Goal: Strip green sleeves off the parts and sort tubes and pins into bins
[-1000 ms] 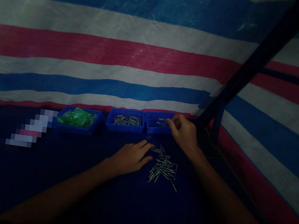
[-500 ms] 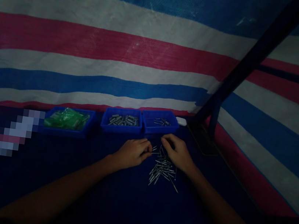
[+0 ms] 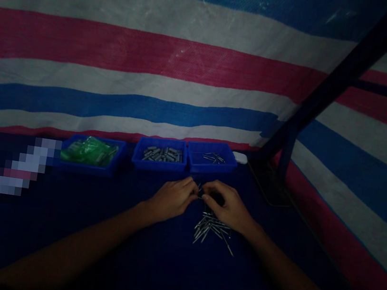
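Above the dark blue table surface, my left hand point(image 3: 173, 200) is closed, with thin metal rods pinched at its fingertips. My right hand point(image 3: 230, 206) meets it from the right, thumb and fingers curled around the end of a thin rod between the two hands. The dim light blurs the exact grip. Just below my right hand lies a loose heap of thin metal rods point(image 3: 211, 226), pointing in many directions and partly covered by that hand.
Behind my hands stand a blue tray of short metal cylinders point(image 3: 163, 155) and a blue tray with a few thin rods point(image 3: 211, 167). Further left, another blue tray point(image 3: 103, 171) holds green plastic bags point(image 3: 88, 150). A small white object point(image 3: 240, 158) and a dark metal frame point(image 3: 288, 153) are at right.
My right hand has moved left and its fingers have come together with those of my left hand. The view has shifted slightly; the trays look the same.
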A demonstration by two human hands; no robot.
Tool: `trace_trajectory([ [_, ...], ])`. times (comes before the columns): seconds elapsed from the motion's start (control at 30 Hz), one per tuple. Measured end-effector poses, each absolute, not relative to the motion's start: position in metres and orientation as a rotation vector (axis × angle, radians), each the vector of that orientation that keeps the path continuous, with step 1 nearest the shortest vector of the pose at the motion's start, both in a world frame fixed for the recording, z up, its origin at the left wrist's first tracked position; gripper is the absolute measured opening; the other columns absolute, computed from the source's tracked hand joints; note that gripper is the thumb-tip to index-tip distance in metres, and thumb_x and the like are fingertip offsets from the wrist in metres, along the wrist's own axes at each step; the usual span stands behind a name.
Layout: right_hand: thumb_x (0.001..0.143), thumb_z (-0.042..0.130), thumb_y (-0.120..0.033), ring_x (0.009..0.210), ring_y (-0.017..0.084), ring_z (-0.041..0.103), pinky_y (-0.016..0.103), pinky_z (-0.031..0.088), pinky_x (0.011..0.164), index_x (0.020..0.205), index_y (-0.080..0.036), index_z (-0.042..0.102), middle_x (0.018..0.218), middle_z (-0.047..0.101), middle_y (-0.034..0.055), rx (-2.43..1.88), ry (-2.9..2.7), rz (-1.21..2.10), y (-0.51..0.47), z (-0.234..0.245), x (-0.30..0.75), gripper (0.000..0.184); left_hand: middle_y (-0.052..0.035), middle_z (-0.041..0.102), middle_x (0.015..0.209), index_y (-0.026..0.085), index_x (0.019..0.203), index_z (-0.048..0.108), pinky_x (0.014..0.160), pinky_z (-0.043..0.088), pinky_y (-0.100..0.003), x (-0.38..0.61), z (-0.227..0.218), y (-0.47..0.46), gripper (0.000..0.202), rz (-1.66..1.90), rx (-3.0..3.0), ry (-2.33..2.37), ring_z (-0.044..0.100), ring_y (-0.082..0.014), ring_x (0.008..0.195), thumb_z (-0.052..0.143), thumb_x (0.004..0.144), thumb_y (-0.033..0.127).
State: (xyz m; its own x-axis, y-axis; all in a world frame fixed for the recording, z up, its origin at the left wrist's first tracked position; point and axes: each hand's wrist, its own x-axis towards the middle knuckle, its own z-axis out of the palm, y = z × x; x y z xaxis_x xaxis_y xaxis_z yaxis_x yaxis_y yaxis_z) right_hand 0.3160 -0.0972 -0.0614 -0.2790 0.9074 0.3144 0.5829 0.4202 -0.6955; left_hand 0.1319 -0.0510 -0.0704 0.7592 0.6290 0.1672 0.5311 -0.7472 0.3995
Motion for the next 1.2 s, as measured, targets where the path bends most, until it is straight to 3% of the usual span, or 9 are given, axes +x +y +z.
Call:
trace_trajectory([
  [0.2, 0.083, 0.053, -0.02, 0.072, 0.016, 0.055, 0.031, 0.041, 0.07, 0.084, -0.019, 0.058, 0.075, 0.062, 0.0023, -1.258, -2.102, 0.31, -0.098, -0.063, 0.315, 0.006, -0.0031, 0.056, 0.087, 0.017, 0.086, 0.05, 0.072, 0.044, -0.029, 0.134, -0.068, -0.049, 0.014, 0.631, 2.365, 0.954, 0.055, -0.0146, 0.079, 0.036, 0.09, 0.02],
  [0.4, 0.084, 0.05, -0.021, 0.067, 0.015, 0.054, 0.03, 0.038, 0.065, 0.075, -0.018, 0.057, 0.069, 0.06, 0.0019, -1.298, -2.014, 0.129, -0.095, -0.057, 0.315, 0.012, -0.0024, 0.058, 0.082, 0.017, 0.083, 0.052, 0.068, 0.043, -0.029, 0.134, -0.062, -0.05, 0.018, 0.619, 2.31, 0.943, 0.054, -0.0139, 0.075, 0.038, 0.09, 0.026],
  [0.53, 0.086, 0.046, -0.023, 0.059, 0.014, 0.049, 0.029, 0.035, 0.059, 0.065, -0.018, 0.052, 0.059, 0.054, 0.0011, -1.276, -1.993, -0.052, -0.082, -0.038, 0.324, 0.022, -0.0001, 0.059, 0.077, 0.018, 0.089, 0.053, 0.06, 0.041, -0.026, 0.133, -0.06, -0.052, 0.013, 0.537, 2.317, 0.924, 0.054, -0.0125, 0.066, 0.048, 0.085, 0.029],
  [0.63, 0.087, 0.042, -0.022, 0.054, 0.013, 0.044, 0.028, 0.032, 0.055, 0.057, -0.019, 0.048, 0.053, 0.046, -0.0002, -1.277, -2.027, -0.156, -0.075, -0.032, 0.328, 0.031, 0.0011, 0.059, 0.076, 0.019, 0.099, 0.051, 0.058, 0.04, -0.025, 0.132, -0.061, -0.051, 0.021, 0.529, 2.287, 0.927, 0.053, -0.0119, 0.063, 0.051, 0.083, 0.033],
  [0.73, 0.089, 0.041, -0.021, 0.052, 0.012, 0.04, 0.028, 0.03, 0.055, 0.054, -0.019, 0.045, 0.051, 0.045, -0.0009, -1.228, -2.12, -0.142, -0.076, -0.04, 0.326, 0.035, 0.0013, 0.059, 0.077, 0.019, 0.103, 0.049, 0.059, 0.04, -0.024, 0.132, -0.063, -0.05, 0.024, 0.563, 2.21, 0.951, 0.052, -0.011, 0.063, 0.05, 0.084, 0.033],
  [0.93, 0.09, 0.042, -0.023, 0.051, 0.01, 0.038, 0.027, 0.027, 0.055, 0.054, -0.018, 0.043, 0.051, 0.044, -0.0019, -1.198, -2.13, -0.031, -0.086, -0.059, 0.32, 0.036, -0.0006, 0.057, 0.078, 0.018, 0.084, 0.053, 0.064, 0.04, -0.023, 0.13, -0.063, -0.046, 0.013, 0.654, 2.243, 0.871, 0.053, -0.0112, 0.07, 0.043, 0.088, 0.025],
  [1.2, 0.09, 0.041, -0.024, 0.051, 0.011, 0.042, 0.027, 0.029, 0.056, 0.057, -0.018, 0.046, 0.052, 0.048, -0.0017, -1.215, -2.136, 0.064, -0.09, -0.065, 0.318, 0.034, 0.0008, 0.058, 0.079, 0.018, 0.089, 0.054, 0.064, 0.04, -0.021, 0.129, -0.065, -0.046, 0.01, 0.664, 2.228, 0.852, 0.054, -0.01, 0.07, 0.046, 0.087, 0.023],
])
